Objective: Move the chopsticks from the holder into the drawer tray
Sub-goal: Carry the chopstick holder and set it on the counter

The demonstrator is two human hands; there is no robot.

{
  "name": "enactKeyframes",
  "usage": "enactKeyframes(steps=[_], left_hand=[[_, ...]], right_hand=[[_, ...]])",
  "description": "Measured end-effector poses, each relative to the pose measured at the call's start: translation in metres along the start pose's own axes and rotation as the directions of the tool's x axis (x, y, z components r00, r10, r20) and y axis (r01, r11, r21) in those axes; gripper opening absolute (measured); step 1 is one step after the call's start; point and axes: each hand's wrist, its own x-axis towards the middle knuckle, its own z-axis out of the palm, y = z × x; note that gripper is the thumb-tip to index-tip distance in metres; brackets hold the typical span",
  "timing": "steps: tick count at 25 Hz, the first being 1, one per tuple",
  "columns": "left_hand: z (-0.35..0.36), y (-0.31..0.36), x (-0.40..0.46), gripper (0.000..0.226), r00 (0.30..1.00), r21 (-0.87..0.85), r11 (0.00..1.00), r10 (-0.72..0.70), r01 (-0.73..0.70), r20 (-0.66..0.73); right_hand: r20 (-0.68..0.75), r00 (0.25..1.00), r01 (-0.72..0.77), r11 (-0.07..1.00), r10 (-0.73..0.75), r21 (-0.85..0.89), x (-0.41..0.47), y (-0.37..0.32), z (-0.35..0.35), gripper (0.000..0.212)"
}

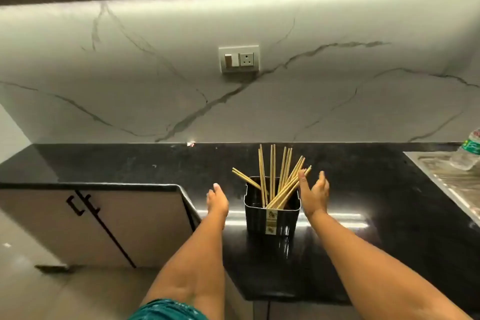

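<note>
1. Currently head view only: chopsticks (275, 176) fanned upright in black holder (271, 212) on dark countertop (363, 189), none removed yet.
2. Right hand (313, 193) spread, empty, fingertips just beside the rightmost sticks; likely set to gather the fan.
3. Left hand (217, 200) relaxed, empty, just left of holder; probably to steady it.
4. Drawer tray not in view.
</note>
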Motion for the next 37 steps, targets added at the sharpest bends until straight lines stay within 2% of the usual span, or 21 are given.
enactKeyframes(steps=[1, 3, 5, 7, 10, 14, 18, 20, 23, 26, 31, 33, 37], left_hand=[[0.009, -0.001, 0.000, 0.064, 0.996, -0.093, 0.992, -0.079, 0.083, 0.047], [0.026, -0.008, -0.003, 0.069, 0.966, -0.245, 0.952, -0.128, 0.183, 0.224], [0.037, -0.016, -0.012, 0.073, 0.930, -0.323, 0.919, -0.106, 0.228, 0.353], [0.043, -0.021, -0.023, 0.076, 0.909, -0.337, 0.910, -0.090, 0.241, 0.407], [0.034, -0.027, -0.037, 0.076, 0.930, -0.353, 0.903, -0.116, 0.245, 0.350], [-0.008, -0.056, -0.054, 0.075, 0.974, -0.423, 0.884, -0.129, 0.197, 0.185], [-0.082, -0.093, -0.091, 0.068, 0.988, -0.479, 0.870, -0.152, 0.119, -0.030], [-0.122, -0.115, -0.119, 0.068, 0.975, -0.535, 0.841, -0.177, 0.078, -0.137], [-0.172, -0.151, -0.174, 0.065, 0.927, -0.603, 0.797, -0.235, 0.012, -0.292], [-0.217, -0.192, -0.258, 0.058, 0.836, -0.648, 0.759, -0.311, -0.068, -0.452], [-0.260, -0.264, -0.426, 0.046, 0.664, -0.640, 0.738, -0.370, -0.215, -0.650], [-0.264, -0.296, -0.511, 0.039, 0.573, -0.644, 0.724, -0.428, -0.246, -0.699], [-0.262, -0.357, -0.683, 0.037, 0.358, -0.660, 0.683, -0.559, -0.313, -0.748]], right_hand=[[0.097, 0.991, -0.108, 0.986, 0.096, 0.130, 0.000, 0.004, 0.004, 0.086], [0.318, 0.936, -0.251, 0.917, 0.149, 0.309, 0.005, 0.013, 0.012, 0.070], [0.414, 0.901, -0.302, 0.875, 0.132, 0.378, 0.007, 0.020, 0.019, 0.063], [0.489, 0.862, -0.354, 0.848, 0.133, 0.394, 0.004, 0.019, 0.022, 0.056], [0.544, 0.829, -0.387, 0.837, 0.131, 0.388, -0.001, 0.017, 0.029, 0.056], [0.652, 0.752, -0.389, 0.863, 0.097, 0.321, -0.028, 0.005, 0.060, 0.054], [0.796, 0.602, -0.379, 0.897, 0.054, 0.226, -0.096, -0.012, 0.104, 0.073], [0.866, 0.500, -0.358, 0.917, 0.032, 0.173, -0.142, -0.023, 0.125, 0.077], [0.937, 0.349, -0.360, 0.923, 0.000, 0.134, -0.213, -0.035, 0.145, 0.068], [0.991, 0.121, -0.302, 0.949, -0.052, 0.087, -0.306, -0.039, 0.146, 0.063], [0.972, -0.206, -0.220, 0.973, -0.117, 0.070, -0.469, -0.025, 0.103, 0.067], [0.936, -0.337, -0.192, 0.981, -0.102, 0.037, -0.544, -0.013, 0.067, 0.068], [0.836, -0.546, -0.125, 0.992, -0.054, -0.018, -0.695, 0.032, -0.010, 0.070]])
